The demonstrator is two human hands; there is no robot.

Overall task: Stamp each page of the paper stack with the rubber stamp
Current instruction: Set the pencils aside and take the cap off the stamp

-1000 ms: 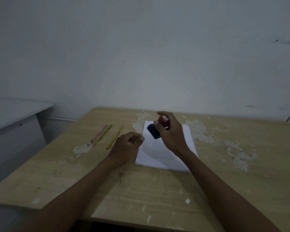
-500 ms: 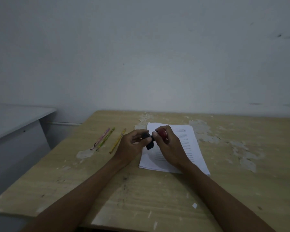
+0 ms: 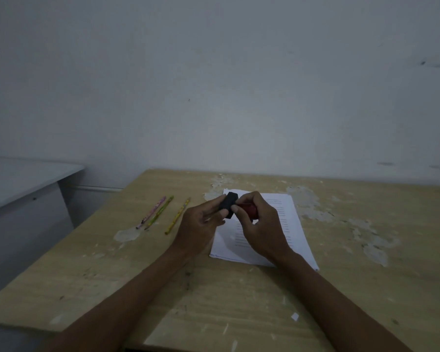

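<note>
Stamp: I see the rubber stamp (image 3: 235, 208) held up above the far left corner of the paper stack, clear of the page. Its dark block end points left and away, its red handle points right.
Right grip: my right hand (image 3: 261, 224) has its fingers curled round the red handle, thumb on the near side by the block. It is closed on the stamp.
Left grip: my left hand (image 3: 201, 224) pinches the dark block end, fingers on the far face and thumb below. It too has hold of the stamp, so both hands meet on it.
Paper stack: the paper stack (image 3: 287, 224) lies flat on the table, slightly turned, under and beyond the right hand. The top sheet shows lines of print. I cannot tell from here whether it bears any stamp mark.
Table: the table (image 3: 239, 301) is pale wood with worn, flaking patches, mostly toward the far right and by the far edge of the stack.
Pencils: three pencils lie side by side left of the hands, well apart from the paper: a pink pencil (image 3: 151, 212), a green pencil (image 3: 160, 212) just beside it, and a yellow pencil (image 3: 178, 215) nearest my left hand.
Side: a grey counter (image 3: 23, 179) stands off to the left, apart from the table.
</note>
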